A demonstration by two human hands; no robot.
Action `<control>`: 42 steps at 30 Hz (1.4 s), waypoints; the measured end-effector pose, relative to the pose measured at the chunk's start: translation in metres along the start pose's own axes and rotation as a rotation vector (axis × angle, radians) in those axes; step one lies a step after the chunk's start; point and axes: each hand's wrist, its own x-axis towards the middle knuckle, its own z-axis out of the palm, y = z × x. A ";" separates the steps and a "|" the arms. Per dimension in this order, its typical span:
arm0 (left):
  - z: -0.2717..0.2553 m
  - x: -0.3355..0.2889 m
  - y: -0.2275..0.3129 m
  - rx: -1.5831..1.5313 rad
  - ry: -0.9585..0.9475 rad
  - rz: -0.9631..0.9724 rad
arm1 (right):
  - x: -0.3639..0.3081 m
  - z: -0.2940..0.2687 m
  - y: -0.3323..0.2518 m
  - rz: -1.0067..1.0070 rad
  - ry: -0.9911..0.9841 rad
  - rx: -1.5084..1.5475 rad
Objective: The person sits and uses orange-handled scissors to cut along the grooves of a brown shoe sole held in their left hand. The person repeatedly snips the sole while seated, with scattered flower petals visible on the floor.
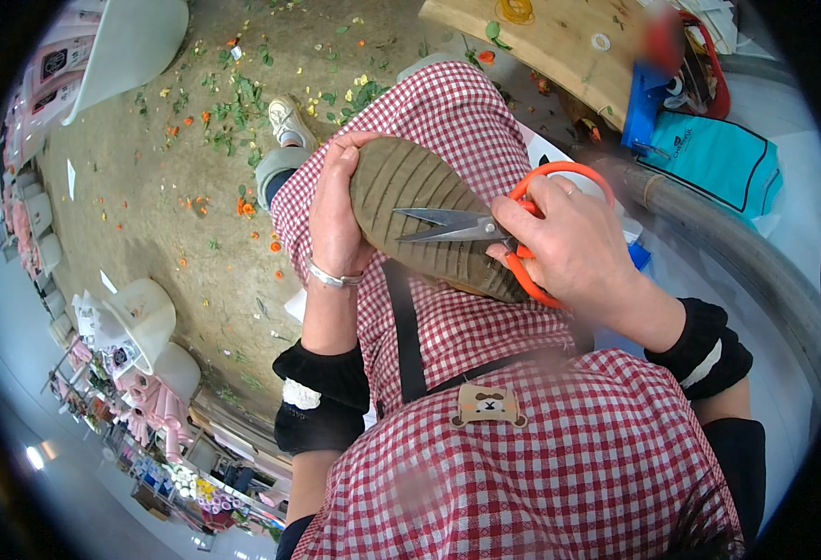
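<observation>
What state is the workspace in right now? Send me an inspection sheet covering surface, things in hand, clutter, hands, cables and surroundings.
Surface: lap under a red-and-white checked apron; grey-brown floor beyond.
Things in hand: shoe, ribbed sole facing up; orange-handled scissors, blades parted over the sole; contact cannot be told.
Clutter: green leaves and orange petals scattered on the floor.
Hands: left hand grips the shoe; right hand holds the scissors by the handles.
Cables: nothing seen.
Surroundings: wooden board and teal bag at upper right; white tub at upper left.
</observation>
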 end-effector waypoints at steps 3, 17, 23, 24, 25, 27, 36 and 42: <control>0.001 0.000 0.000 0.004 0.007 0.003 | 0.000 0.001 -0.001 0.013 -0.009 0.022; 0.004 0.001 0.002 0.002 0.021 -0.024 | -0.001 0.008 -0.001 0.061 -0.011 0.028; 0.004 0.002 0.001 -0.004 0.017 -0.026 | -0.006 0.013 0.002 0.110 -0.035 0.102; 0.004 0.002 0.001 -0.007 0.015 -0.031 | -0.006 0.014 0.002 0.120 -0.049 0.129; 0.004 0.002 0.000 -0.007 0.013 -0.035 | -0.006 0.015 0.003 0.129 -0.063 0.157; 0.003 0.002 0.000 -0.012 0.016 -0.043 | -0.007 0.016 0.004 0.131 -0.067 0.189; 0.002 0.002 -0.002 -0.079 0.033 -0.011 | -0.012 0.011 0.009 0.076 -0.033 0.197; 0.004 0.000 0.000 -0.048 0.032 0.003 | -0.014 0.003 0.006 0.026 -0.002 0.034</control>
